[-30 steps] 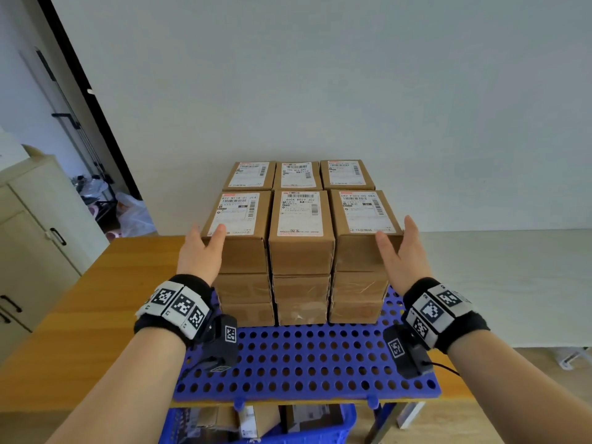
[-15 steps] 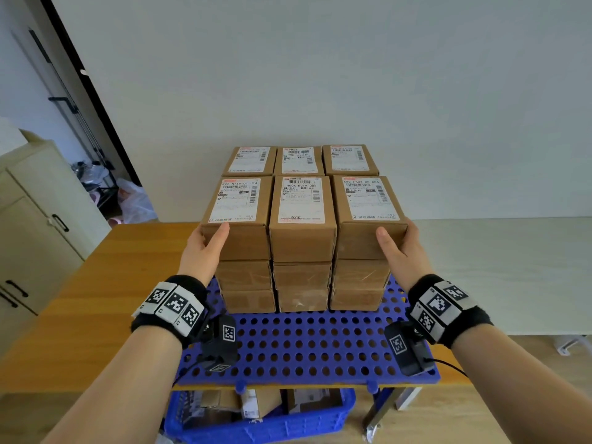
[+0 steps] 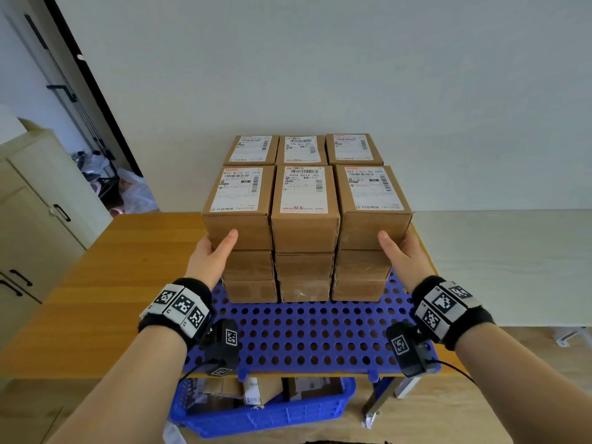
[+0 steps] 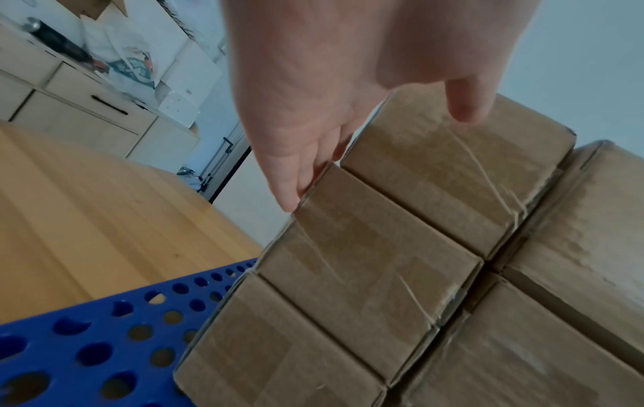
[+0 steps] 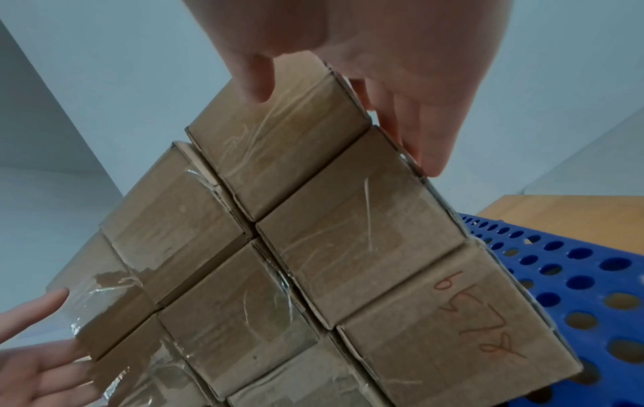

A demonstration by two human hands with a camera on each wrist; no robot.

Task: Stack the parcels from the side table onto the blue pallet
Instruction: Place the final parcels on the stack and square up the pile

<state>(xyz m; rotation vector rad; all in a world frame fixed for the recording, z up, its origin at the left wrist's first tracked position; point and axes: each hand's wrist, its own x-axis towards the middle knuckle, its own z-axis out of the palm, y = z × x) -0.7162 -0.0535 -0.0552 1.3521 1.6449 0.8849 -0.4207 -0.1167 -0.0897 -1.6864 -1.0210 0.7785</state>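
Brown cardboard parcels (image 3: 304, 232) with white labels stand three layers high in two rows of three on the blue perforated pallet (image 3: 307, 331). My left hand (image 3: 213, 254) presses flat against the left side of the front stack, with its thumb on the front of the top left parcel (image 4: 453, 165). My right hand (image 3: 398, 251) mirrors it on the right side, thumb on the top right parcel (image 5: 278, 143). In both wrist views the fingers lie straight along the box sides. The right wrist view also shows the left hand (image 5: 35, 358) and the pallet (image 5: 575, 275).
The pallet lies on a wooden table (image 3: 112, 283) near its front edge. A blue crate (image 3: 266, 408) holding boxes sits under the table. A white table (image 3: 496, 261) adjoins on the right, a pale cabinet (image 3: 32, 219) stands at left, and a wall is close behind the stack.
Both hands have slid down the stack's outer sides, from the top edge of the top parcels to near their bottom edge. The stack has not moved.
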